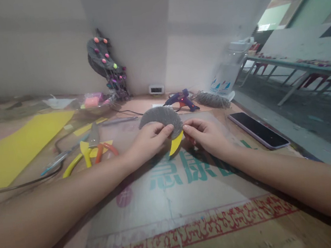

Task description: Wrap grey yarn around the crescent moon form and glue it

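Observation:
Between my two hands is a crescent [160, 116] wrapped in grey yarn, with a bare yellow tip [176, 143] pointing down toward me. My left hand [155, 135] grips the crescent from its inner side, thumb lying on the yarn. At the crescent's right edge, just above the yellow tip, the thumb and forefinger of my right hand [201, 133] pinch together. Whether a strand of yarn is in that pinch is too fine to see. Behind the crescent lies a ball of grey yarn [213, 99].
A blue glue gun [182, 99] lies behind my hands. Pliers [86, 155] and scissors [99, 145] lie left, near yellow sheet [22, 147]. A phone [258, 130] rests at right. A decorated grey crescent [98, 57] leans on the wall beside a small clock [156, 89].

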`<move>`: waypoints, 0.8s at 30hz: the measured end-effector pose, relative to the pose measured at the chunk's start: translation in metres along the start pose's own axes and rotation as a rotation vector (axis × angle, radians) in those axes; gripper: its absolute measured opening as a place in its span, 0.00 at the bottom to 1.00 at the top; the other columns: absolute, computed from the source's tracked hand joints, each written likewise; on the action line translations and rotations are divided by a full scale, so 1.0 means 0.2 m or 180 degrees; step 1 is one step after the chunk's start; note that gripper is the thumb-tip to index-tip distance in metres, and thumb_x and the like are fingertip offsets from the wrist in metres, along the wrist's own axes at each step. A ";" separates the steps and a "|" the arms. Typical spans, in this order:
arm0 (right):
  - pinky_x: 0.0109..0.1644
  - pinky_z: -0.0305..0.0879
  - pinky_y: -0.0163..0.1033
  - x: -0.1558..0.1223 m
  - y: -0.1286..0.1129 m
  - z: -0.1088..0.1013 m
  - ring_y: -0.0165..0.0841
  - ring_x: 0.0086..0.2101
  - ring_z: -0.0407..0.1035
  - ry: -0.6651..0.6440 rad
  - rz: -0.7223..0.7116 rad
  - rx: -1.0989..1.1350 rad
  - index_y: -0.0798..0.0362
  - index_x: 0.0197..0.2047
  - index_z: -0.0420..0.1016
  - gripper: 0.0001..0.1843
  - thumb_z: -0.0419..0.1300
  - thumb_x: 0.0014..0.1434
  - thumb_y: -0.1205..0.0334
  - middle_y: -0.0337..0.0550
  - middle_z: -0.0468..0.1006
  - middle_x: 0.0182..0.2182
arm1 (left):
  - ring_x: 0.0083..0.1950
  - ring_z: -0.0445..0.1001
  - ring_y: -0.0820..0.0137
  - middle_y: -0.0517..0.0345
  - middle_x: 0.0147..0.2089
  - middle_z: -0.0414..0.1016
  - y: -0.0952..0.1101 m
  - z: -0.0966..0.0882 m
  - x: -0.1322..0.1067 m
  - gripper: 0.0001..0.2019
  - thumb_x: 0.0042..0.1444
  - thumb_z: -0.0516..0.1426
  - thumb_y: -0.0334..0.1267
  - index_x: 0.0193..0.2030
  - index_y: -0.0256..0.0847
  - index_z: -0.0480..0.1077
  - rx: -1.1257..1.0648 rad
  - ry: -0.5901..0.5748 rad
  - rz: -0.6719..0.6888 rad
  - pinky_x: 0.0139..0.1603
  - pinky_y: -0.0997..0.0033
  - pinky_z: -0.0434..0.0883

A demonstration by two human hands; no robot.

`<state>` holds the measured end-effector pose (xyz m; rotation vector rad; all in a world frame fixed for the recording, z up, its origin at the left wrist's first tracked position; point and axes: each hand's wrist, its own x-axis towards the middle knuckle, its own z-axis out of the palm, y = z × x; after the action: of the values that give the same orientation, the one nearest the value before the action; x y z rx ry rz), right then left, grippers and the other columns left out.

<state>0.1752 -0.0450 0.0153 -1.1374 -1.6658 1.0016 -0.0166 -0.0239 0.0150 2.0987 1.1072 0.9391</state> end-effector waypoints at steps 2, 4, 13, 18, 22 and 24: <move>0.23 0.55 0.33 0.00 0.00 0.00 0.25 0.20 0.56 -0.0078 -0.0016 -0.0004 0.53 0.30 0.69 0.17 0.57 0.59 0.47 0.32 0.64 0.19 | 0.24 0.65 0.71 0.61 0.19 0.64 0.00 0.00 0.00 0.23 0.59 0.49 0.54 0.20 0.41 0.61 0.0131 0.0074 -0.0021 0.25 0.71 0.59; 0.22 0.54 0.33 0.00 0.01 -0.01 0.26 0.20 0.57 -0.0107 -0.0044 0.0058 0.53 0.29 0.69 0.20 0.55 0.60 0.44 0.33 0.64 0.19 | 0.24 0.64 0.72 0.61 0.19 0.63 0.00 0.00 0.00 0.24 0.58 0.50 0.54 0.18 0.41 0.59 0.0252 0.0153 -0.0002 0.24 0.71 0.58; 0.26 0.59 0.33 0.01 0.02 0.01 0.26 0.24 0.62 -0.0264 -0.0052 -0.0076 0.53 0.34 0.71 0.14 0.62 0.54 0.50 0.36 0.70 0.26 | 0.22 0.63 0.73 0.62 0.19 0.63 -0.01 0.00 0.00 0.23 0.58 0.51 0.55 0.20 0.40 0.61 0.0122 0.0144 -0.0063 0.22 0.73 0.58; 0.23 0.53 0.32 0.01 0.02 0.00 0.24 0.20 0.56 -0.0206 0.0030 0.0030 0.53 0.30 0.71 0.14 0.61 0.55 0.50 0.33 0.66 0.21 | 0.27 0.67 0.71 0.59 0.24 0.68 -0.01 0.00 0.00 0.24 0.56 0.52 0.58 0.24 0.38 0.67 0.0100 -0.0044 -0.0061 0.26 0.73 0.61; 0.22 0.52 0.32 0.00 0.00 0.00 0.23 0.19 0.55 -0.0289 0.0107 0.0181 0.53 0.30 0.71 0.14 0.61 0.55 0.50 0.32 0.65 0.20 | 0.31 0.70 0.69 0.56 0.28 0.72 0.01 -0.01 -0.01 0.23 0.55 0.53 0.57 0.27 0.37 0.70 0.0185 -0.0129 -0.0159 0.28 0.72 0.62; 0.22 0.53 0.32 0.00 0.00 0.00 0.23 0.19 0.56 -0.0329 0.0113 0.0223 0.53 0.30 0.70 0.14 0.62 0.54 0.50 0.32 0.66 0.21 | 0.29 0.68 0.70 0.57 0.26 0.71 0.01 -0.01 -0.01 0.22 0.56 0.53 0.56 0.27 0.37 0.70 0.0176 -0.0195 -0.0145 0.27 0.73 0.60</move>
<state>0.1758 -0.0455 0.0155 -1.0886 -1.6830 1.1496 -0.0180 -0.0262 0.0175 2.1228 1.1569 0.8261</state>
